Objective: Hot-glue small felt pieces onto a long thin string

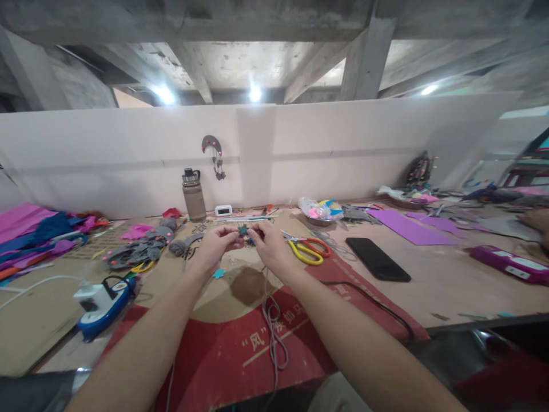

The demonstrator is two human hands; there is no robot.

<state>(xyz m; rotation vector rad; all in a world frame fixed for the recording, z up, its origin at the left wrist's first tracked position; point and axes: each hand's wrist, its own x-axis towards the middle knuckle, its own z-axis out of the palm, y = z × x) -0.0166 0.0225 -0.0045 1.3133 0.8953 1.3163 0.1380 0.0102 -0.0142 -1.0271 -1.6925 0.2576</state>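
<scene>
My left hand (222,245) and my right hand (271,245) meet over the middle of the table, fingertips pinched. Between them is a small dark teal piece (242,230), which looks like a felt cut-out; its exact shape is too small to make out. A thin grey cord (271,320) hangs below my right hand and lies in loops on the red cardboard. Just below my left hand rests a bright blue flower-shaped cut-out (218,274). Scissors with yellow and red handles (309,252) lie beside my right hand.
A bottle (194,197) and a white digital clock (223,210) stand by the partition. Grey felt pieces (141,246) and a blue power strip (105,312) are at left. Right are a phone (377,259), purple sheets (414,226), a magenta device (510,263) and another person's hand (536,222).
</scene>
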